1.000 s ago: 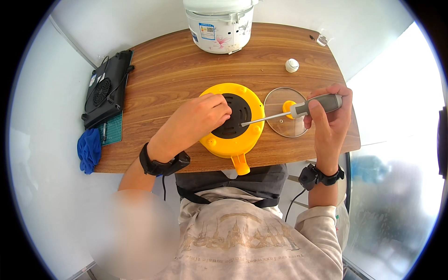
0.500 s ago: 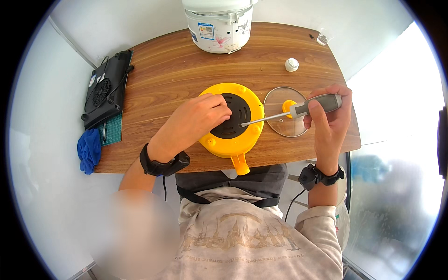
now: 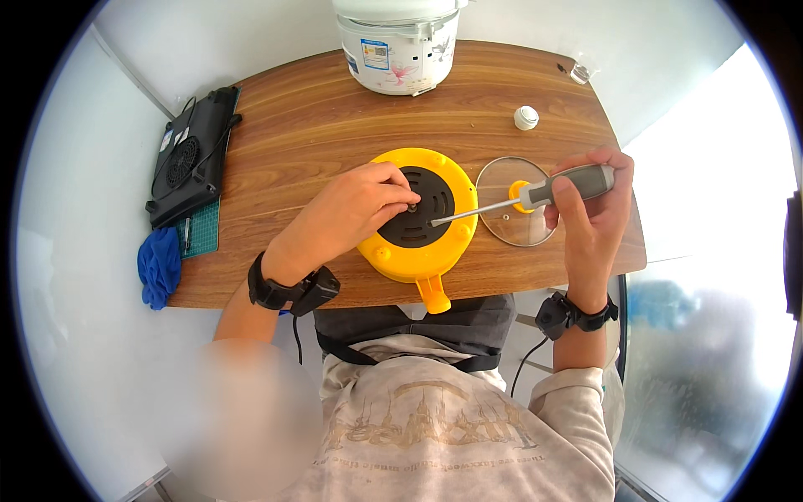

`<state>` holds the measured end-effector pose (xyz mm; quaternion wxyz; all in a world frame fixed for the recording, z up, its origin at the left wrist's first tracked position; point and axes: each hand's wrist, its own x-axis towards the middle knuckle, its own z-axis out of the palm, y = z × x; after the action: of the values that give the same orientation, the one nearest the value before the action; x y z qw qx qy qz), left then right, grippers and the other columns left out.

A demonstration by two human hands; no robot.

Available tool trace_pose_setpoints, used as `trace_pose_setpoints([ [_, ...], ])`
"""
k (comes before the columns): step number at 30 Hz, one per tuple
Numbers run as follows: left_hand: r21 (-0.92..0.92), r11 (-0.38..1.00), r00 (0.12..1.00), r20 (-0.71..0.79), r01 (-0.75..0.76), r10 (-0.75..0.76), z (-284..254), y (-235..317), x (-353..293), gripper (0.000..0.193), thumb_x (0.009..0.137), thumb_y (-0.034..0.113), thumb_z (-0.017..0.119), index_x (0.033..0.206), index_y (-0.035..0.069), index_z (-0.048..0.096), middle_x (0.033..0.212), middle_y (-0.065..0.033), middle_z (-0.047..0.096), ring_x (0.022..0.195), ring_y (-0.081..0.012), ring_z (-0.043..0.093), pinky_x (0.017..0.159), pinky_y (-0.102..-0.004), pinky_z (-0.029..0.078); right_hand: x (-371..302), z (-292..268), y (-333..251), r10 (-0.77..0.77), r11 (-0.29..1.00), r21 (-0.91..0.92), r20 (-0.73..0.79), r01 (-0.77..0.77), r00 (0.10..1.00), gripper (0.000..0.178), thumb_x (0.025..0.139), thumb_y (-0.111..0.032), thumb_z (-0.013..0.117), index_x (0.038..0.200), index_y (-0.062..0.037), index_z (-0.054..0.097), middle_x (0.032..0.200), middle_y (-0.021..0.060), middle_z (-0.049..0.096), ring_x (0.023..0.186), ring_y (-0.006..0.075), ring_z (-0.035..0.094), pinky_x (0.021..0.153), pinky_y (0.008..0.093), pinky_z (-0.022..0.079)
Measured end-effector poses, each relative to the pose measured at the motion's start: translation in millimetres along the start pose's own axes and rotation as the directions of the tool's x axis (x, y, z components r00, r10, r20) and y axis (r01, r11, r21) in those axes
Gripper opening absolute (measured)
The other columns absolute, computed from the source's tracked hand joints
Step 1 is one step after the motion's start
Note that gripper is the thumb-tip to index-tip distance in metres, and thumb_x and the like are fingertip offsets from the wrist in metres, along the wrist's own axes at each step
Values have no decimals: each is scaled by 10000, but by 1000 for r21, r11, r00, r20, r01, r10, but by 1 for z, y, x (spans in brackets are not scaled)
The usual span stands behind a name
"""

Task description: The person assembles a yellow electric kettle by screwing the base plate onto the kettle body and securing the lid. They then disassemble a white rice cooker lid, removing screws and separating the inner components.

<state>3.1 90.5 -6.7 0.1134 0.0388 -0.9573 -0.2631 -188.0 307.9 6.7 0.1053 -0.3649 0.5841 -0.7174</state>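
While the fingertips of my left hand draw close together over a small dark part, my right hand wraps a screwdriver, its tip at the black plate. The upturned yellow pot sits between my hands, its glass lid off. The plate remains seated, so I judge work unfinished; whether I grip that part, or it's loose, I cannot tell.
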Motion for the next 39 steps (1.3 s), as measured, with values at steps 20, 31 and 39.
trace_pose_setpoints([
  [20,-53,984,985,18,171,-170,-4,12,7,162,892,162,734,917,10,683,969,-85,619,871,-245,636,774,-333,524,-2,8,-3,-4,999,-38,-9,3,1000,359,930,9,631,1205,-82,418,965,112,643,689,89,561,537,212,468],
  [31,-23,996,996,7,86,-85,0,5,5,93,888,111,714,901,21,693,1003,-79,626,887,-254,641,792,-350,532,-3,3,-2,5,1000,-20,12,-5,1000,401,901,30,670,1183,-83,408,978,84,650,709,71,592,565,195,493],
  [39,-141,980,989,-6,142,-145,-2,8,4,155,890,121,726,1002,30,671,1018,-81,621,904,-229,644,789,-338,535,-3,4,-3,2,1000,-15,13,-1,1000,405,899,30,671,1184,-82,406,977,86,649,695,73,588,558,196,488],
])
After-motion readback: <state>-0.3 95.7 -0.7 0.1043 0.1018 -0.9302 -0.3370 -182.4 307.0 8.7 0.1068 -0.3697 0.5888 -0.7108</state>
